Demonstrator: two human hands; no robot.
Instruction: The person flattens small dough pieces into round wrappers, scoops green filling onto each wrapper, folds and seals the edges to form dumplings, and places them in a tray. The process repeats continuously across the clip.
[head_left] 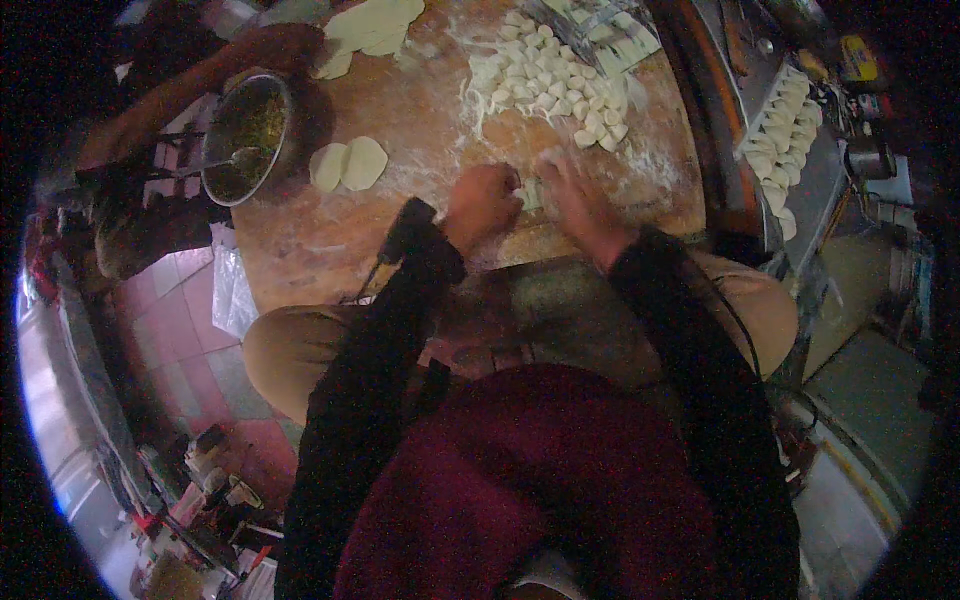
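Pale dough piece (pixel 529 196), small, sits on the floured wooden bench (pixel 420 130) at its near edge, between the two hands. Left hand (pixel 483 205) is curled into a loose fist, knuckles up, touching the dough piece from the left; whether the fingers actually pinch it I cannot tell. Right hand (pixel 577 200) is blurred, fingers seem stretched flat over the bench just right of the piece; cannot tell if it grips anything.

Handling judgement: the dough looks soft, light, easily squashed or torn, and likely tacky where flour is thin. Best taken by light fingertip pinch at its edges, or pressed from above with the palm heel; hard squeezing would deform it.

Far of the hands, a heap of cut dough lumps (pixel 550 85) lies loose in flour, many touching each other. Left of the hands, two flat round wrappers (pixel 349 164) lie overlapping; more wrappers (pixel 372 28) lie stacked at the far edge.

Containers: a metal bowl (pixel 222 175) at the bench's left edge holds dark green chopped filling (pixel 255 130), roughly half full, with a spoon-like utensil (pixel 232 157) resting in it. Another person's arm (pixel 200 75) reaches in from far left above the bowl. On the right, apart from the bench, a tray (pixel 818 170) carries rows of folded white dumplings (pixel 785 125). A metal tray (pixel 610 30) at the far edge holds more pale pieces, contents unclear. A small metal pot (pixel 868 158) stands far right, contents hidden.
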